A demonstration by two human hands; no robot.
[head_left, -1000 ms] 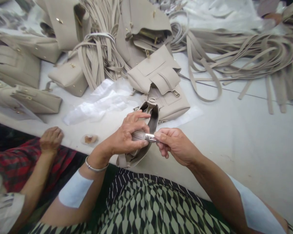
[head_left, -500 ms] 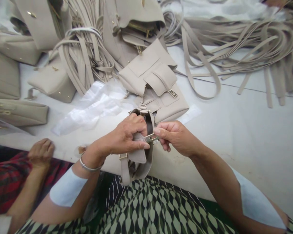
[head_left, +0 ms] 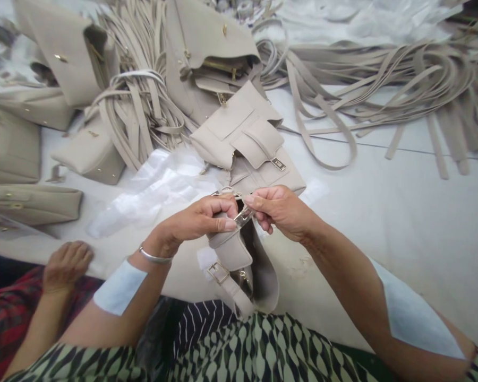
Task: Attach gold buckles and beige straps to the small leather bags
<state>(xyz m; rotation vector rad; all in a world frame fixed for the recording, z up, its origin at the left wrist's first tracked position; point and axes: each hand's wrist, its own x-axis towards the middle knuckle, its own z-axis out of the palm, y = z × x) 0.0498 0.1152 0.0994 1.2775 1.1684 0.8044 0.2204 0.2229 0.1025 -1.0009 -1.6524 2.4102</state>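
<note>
A beige handbag hangs between my hands at the table's front edge, its mouth and dark inside showing. My left hand pinches the bag's flap tab, thumb on top. At the tab's end is a metal clasp plate with a slot, and my right hand grips it between thumb and fingers, partly covering it. A strap with a square buckle dangles below the tab. Just beyond my hands lies another beige bag with its flap raised.
Several finished-looking beige bags stand at the left. Bundled straps lie behind them, and more long straps spread across the back right. Crumpled clear plastic covers part of the white table. A co-worker's hand rests at the left edge.
The handbag has swung open to the right below my hands, showing more of its inside and the buckle. The clasp plate has tilted more steeply. Both hands keep their hold.
</note>
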